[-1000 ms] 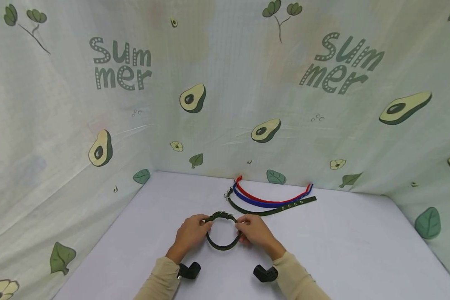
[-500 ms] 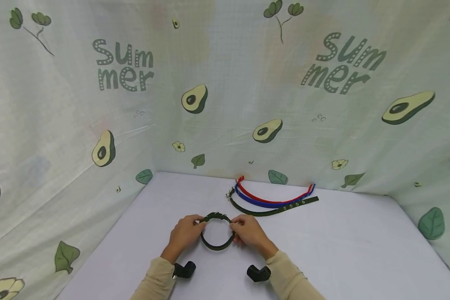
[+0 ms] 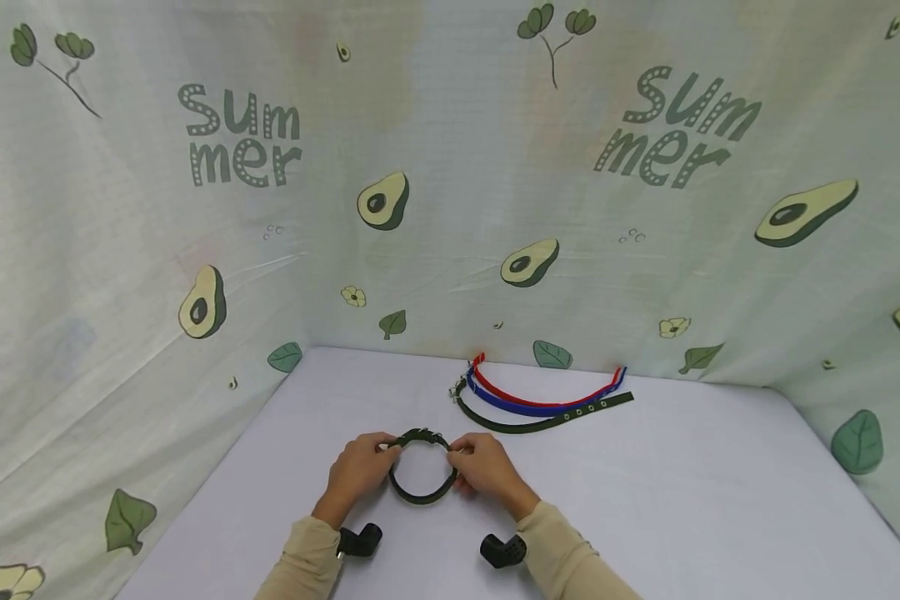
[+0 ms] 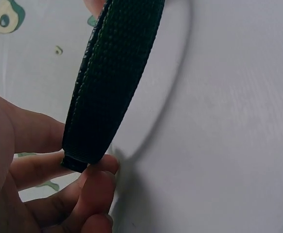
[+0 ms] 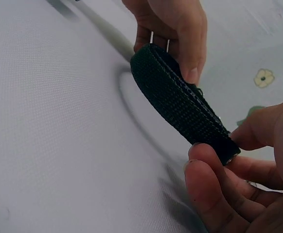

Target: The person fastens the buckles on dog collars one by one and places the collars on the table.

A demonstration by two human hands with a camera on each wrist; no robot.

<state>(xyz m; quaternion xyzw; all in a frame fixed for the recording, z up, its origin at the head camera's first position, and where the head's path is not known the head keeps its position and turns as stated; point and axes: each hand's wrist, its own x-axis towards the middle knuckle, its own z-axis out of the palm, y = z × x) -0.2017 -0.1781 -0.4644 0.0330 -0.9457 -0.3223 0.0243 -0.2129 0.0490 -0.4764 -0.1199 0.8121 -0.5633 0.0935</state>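
Observation:
A dark green woven collar, fastened into a ring, is held between both hands above the white table. My left hand pinches its left side between thumb and fingers. On the opposite side, my right hand pinches the band the same way. Metal fittings show along the ring's far edge in the head view. Close up in the left wrist view, the collar shows a coarse weave and stitched edge. In the right wrist view the collar spans the gap between the hands, its shadow falling on the tabletop.
Beyond the hands lie a dark green strap with metal eyelets, a blue strap and a red strap, curved and side by side. A printed cloth hangs behind the white table.
Both hands and the ring-shaped collar have shifted a little to the left, the grip unchanged. The straps at the back lie as before.

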